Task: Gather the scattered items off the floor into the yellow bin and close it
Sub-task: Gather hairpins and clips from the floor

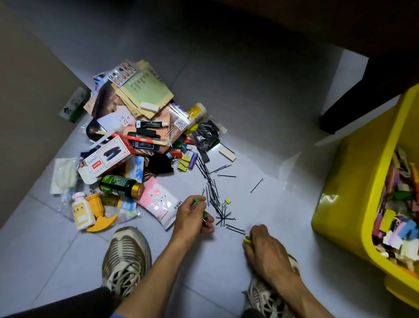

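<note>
While the yellow bin (345, 208) stands open on the grey tiled floor (266, 108) at the person's right, it already holds a jumble of small coloured pieces, among them blue, purple, yellow and white blocks and an orange stick; what each piece is cannot be told. No lid shows on it.

The scattered items lie well apart from the bin, in a heap (137, 136) to the left by the wall. In the heap are tan paper envelopes (146, 88), a blister pack of pills (122, 74), a red and white stapler box (110, 157), a green bottle with a gold cap (121, 185), a pink packet (159, 203), a small white bottle (80, 211) and a yellow plastic part (98, 211) just beside it. Yellow binder clips (183, 163) and a purple tube (193, 160) lie at the heap's right edge. From there a trail of black hairpins (214, 195) runs down the floor toward the hands, with one small yellow clip (227, 201) beside it.

The left hand (192, 218) has its fingers curled round small green clips (197, 201). The right hand (264, 247) rests low over the right shoe (269, 303) and pinches a small yellow-green piece (247, 240) at the end of the hairpin trail. The left shoe (127, 258) sits just below the pink packet. A dark furniture leg (345, 102) stands on the floor behind the bin.
</note>
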Available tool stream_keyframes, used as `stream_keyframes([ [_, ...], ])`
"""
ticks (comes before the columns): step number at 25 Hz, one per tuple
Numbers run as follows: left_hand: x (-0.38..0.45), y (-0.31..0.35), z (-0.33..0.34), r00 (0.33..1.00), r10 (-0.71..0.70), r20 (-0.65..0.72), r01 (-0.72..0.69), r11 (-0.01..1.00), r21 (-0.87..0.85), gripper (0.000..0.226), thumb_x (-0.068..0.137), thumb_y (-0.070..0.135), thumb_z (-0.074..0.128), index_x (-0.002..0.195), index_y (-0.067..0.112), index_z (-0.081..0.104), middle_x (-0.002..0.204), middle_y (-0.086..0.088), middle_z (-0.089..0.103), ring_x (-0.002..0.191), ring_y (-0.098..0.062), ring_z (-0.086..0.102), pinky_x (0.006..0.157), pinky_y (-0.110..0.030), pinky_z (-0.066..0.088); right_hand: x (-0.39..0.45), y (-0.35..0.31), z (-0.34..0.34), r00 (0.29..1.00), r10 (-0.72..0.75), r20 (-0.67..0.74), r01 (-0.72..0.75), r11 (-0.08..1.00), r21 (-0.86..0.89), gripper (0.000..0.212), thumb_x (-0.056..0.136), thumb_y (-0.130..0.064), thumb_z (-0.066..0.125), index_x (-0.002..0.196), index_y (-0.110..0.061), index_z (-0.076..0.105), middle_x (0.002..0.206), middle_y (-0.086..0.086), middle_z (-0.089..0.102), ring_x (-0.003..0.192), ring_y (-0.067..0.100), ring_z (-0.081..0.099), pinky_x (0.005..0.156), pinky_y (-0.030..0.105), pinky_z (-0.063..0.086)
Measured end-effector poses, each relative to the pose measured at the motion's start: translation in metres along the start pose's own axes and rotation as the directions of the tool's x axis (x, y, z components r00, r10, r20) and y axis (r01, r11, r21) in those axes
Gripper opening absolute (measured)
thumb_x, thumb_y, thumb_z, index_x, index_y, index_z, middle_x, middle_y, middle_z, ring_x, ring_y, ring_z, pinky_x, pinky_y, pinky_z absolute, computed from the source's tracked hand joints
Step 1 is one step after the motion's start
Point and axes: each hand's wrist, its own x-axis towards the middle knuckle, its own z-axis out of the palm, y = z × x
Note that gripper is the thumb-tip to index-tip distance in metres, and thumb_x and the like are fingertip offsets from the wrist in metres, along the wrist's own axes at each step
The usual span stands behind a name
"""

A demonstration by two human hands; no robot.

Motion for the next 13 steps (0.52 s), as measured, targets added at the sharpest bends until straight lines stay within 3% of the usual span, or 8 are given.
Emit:
stream_keyframes([
  [2,0.001,0.011,0.002,1.0,-0.018,-0.001,0.018,0.998,-0.067,0.009,0.094,0.009,0.052,0.091,0.008,0.06,0.059,-0.014,0.06,0.044,-0.021,0.056,0.045,-0.03,0.053,0.002,-0.006,-0.005,0.999,0.022,-0.026,-0.02,0.997,0.071,0.024,0.098,-0.039,0.041,0.105,-0.017,0.042,0.105,0.007,0.054,0.088,0.034,0.06,0.065,0.038,0.033],
  [5,0.005,0.021,-0.001,0.999,-0.024,-0.039,0.019,0.991,-0.132,0.011,0.091,0.006,0.055,0.081,0.006,0.059,0.06,-0.014,0.062,0.045,-0.023,0.059,0.047,-0.031,0.056,0.018,-0.008,-0.026,0.997,0.077,-0.007,-0.065,0.881,0.469,0.017,0.092,-0.032,0.048,0.09,-0.02,0.036,0.077,0.003,0.058,0.073,0.033,0.054,0.064,0.041,0.04],
  [7,0.007,0.022,-0.007,0.998,-0.025,-0.058,0.017,0.992,-0.125,0.011,0.088,0.003,0.055,0.079,0.006,0.06,0.058,-0.013,0.063,0.046,-0.024,0.06,0.049,-0.033,0.058,0.036,-0.015,-0.04,0.997,0.072,-0.021,-0.046,0.815,0.577,0.019,0.087,-0.029,0.053,0.084,-0.023,0.035,0.069,-0.002,0.054,0.068,0.028,0.05,0.065,0.042,0.041],
  [10,0.008,0.019,-0.016,0.995,-0.014,-0.096,0.005,0.996,-0.095,0.013,0.085,-0.003,0.057,0.076,0.007,0.059,0.059,-0.013,0.062,0.05,-0.023,0.062,0.051,-0.033,0.058,0.067,-0.033,-0.051,0.993,0.031,-0.113,0.023,0.896,0.444,0.027,0.092,-0.039,0.052,0.08,-0.022,0.036,0.067,-0.002,0.052,0.068,0.03,0.049,0.059,0.039,0.033],
  [13,0.008,0.012,-0.023,0.994,-0.02,-0.107,0.018,1.0,-0.015,0.015,0.083,-0.005,0.058,0.075,0.008,0.061,0.064,-0.014,0.064,0.054,-0.023,0.064,0.057,-0.034,0.057,0.083,-0.041,-0.045,0.977,-0.129,-0.168,0.164,0.963,0.216,0.02,0.1,-0.036,0.043,0.094,-0.019,0.035,0.075,-0.002,0.055,0.067,0.032,0.047,0.059,0.033,0.03],
])
